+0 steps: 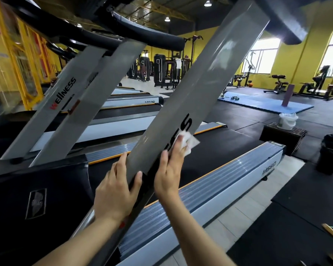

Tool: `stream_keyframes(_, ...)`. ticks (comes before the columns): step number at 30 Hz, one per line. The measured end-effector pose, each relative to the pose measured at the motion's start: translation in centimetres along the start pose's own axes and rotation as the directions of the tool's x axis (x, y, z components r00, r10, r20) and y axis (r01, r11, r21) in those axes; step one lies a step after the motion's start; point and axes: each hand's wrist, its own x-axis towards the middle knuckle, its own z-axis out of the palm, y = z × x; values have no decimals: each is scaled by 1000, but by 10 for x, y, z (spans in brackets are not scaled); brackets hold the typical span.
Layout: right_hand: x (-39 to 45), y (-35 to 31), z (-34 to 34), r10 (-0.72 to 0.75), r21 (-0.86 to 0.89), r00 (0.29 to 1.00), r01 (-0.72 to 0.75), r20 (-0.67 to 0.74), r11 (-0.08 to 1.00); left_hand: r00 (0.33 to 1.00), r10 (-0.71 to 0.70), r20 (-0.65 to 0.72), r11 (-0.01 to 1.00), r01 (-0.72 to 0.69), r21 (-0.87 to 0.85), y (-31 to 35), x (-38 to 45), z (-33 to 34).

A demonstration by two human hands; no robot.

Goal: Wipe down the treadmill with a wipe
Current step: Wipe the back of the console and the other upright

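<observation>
Both hands: you have them on the grey upright post (190, 89) of the treadmill (215, 191), low on it, below the black lettering.
Left hand (115, 189): it grips the post from the left edge; your thumb lies across the front face and the fingers (121, 162) curl round behind.
Right hand (168, 173): it lies flat against the post's front face, fingers nearly straight, pressing the wipe to the surface.
Wipe (188, 141): white and crumpled, under your right fingertips, on the post's right edge just below the large letter S.
Treadmill belt (210, 156): black, behind the post, with the ribbed grey side rail to the right of it.
Motor cover (37, 192): black, left of the post's foot.
White bucket (287, 120): well right of the post, on a dark box (283, 137).
Black bin (332, 153): farther right of the post, on the floor.
</observation>
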Motion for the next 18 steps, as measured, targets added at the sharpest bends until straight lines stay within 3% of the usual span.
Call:
stream_keyframes(2,-2,-2,-1,9,3,1000,-9,30,1000,1000,2,-9,1000,-2,8,-1,0,0)
stream_keyframes(7,115,-24,-25,-22,-25,993,19,-116,1000,1000,11,-12,1000,-11,7,0,1,-1)
stream_keyframes(9,110,-26,-23,-68,-73,993,61,-99,995,1000,8,-7,1000,-8,10,1,2,-1)
stream_keyframes(11,58,-24,-12,-203,-134,979,205,29,970,1000,8,-7,1000,-8,13,1,1,-1)
stream_keyframes(14,-5,-17,-15,-393,-215,864,468,315,857,1000,13,-5,1000,-13,0,-1,1,-1)
stream_keyframes(16,20,-19,-30,-516,-250,770,620,375,744,1000,15,-1,1000,-15,1,-3,1,0)
stream_keyframes(18,64,-31,-40,-557,-357,746,665,366,656,1000,16,8,1000,-16,-2,-4,1,0)
